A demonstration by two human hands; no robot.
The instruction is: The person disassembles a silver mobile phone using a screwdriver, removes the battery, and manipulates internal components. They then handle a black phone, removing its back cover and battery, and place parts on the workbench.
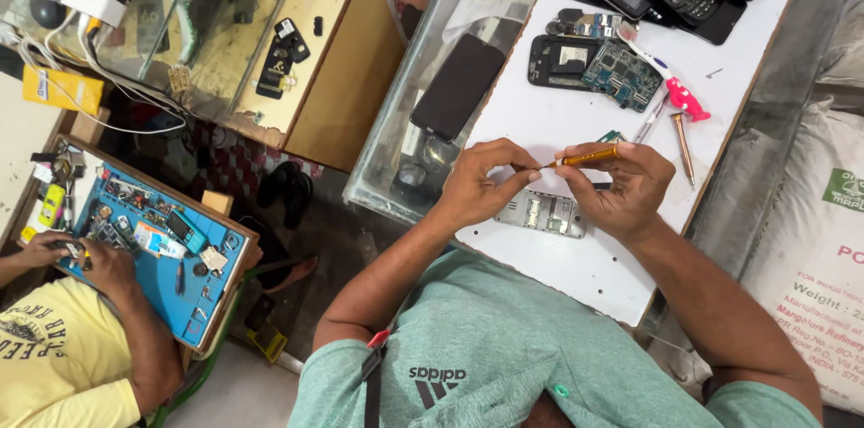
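Right hand grips a slim, orange metal-handled screwdriver, held level above a white board. Left hand pinches its thin tip between fingertips. A grey plastic phone housing, rectangular with open slots, lies flat directly beneath both hands.

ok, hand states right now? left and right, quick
Left hand: fingers pinched at the tip of the orange screwdriver.
Right hand: closed on the orange screwdriver's handle, above the grey phone frame.
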